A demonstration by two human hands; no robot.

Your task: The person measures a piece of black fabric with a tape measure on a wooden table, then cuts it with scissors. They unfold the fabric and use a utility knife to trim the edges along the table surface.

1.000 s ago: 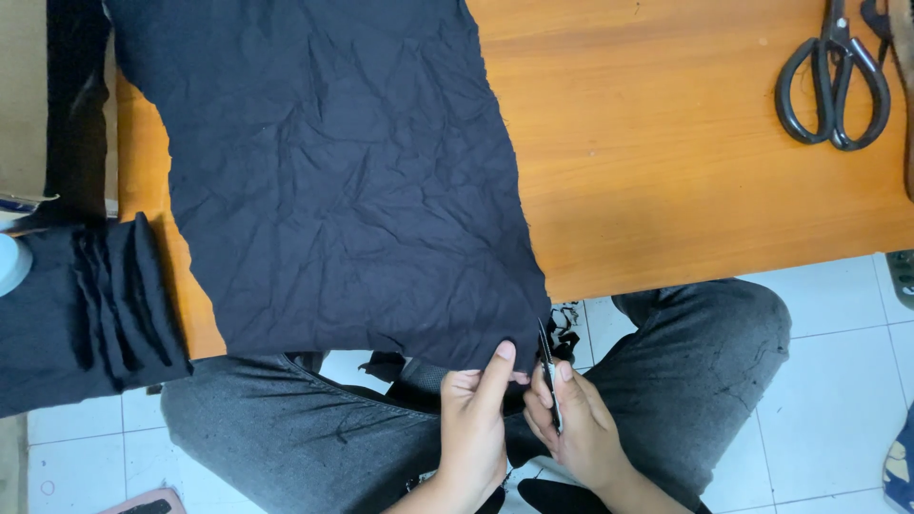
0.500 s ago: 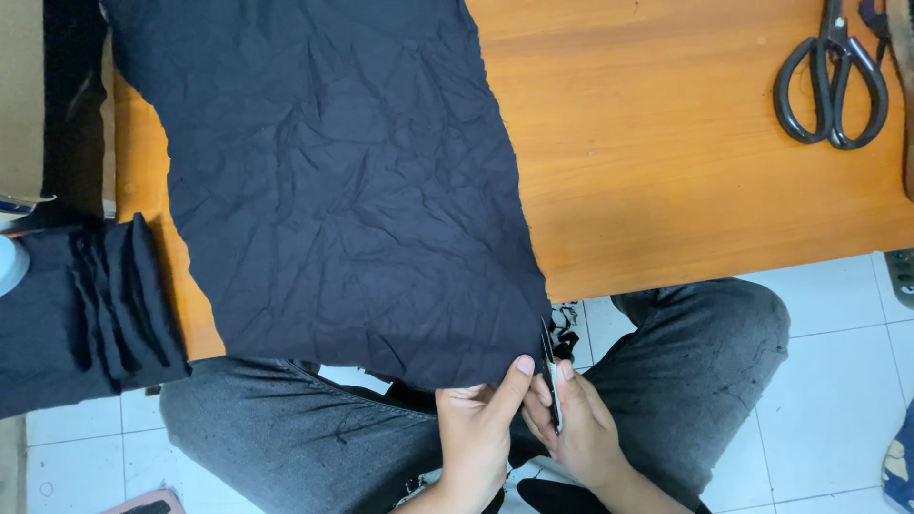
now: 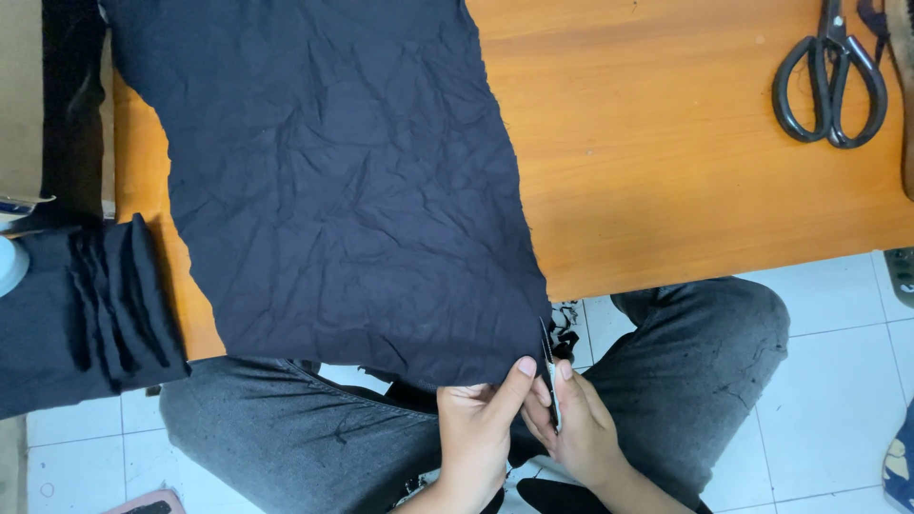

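A large, wrinkled dark navy cloth [image 3: 343,181] lies spread over the orange wooden table [image 3: 685,162], its near edge hanging over the table's front. My left hand [image 3: 479,428] pinches the cloth's lower right corner between thumb and fingers. Just to its right, my right hand [image 3: 576,433] grips a small thread snipper [image 3: 548,376] whose thin blade points up along the cloth's right edge. Both hands sit above my lap in grey trousers.
Large black scissors [image 3: 830,81] lie at the table's far right. A stack of folded dark cloth pieces [image 3: 81,309] sits at the left, beside a cardboard box [image 3: 21,100]. Small dark thread scraps [image 3: 567,319] hang below the table edge. White tiled floor lies beneath.
My left thumb has slid up slightly along the cloth's corner toward the blade; the cloth and right hand have barely shifted.
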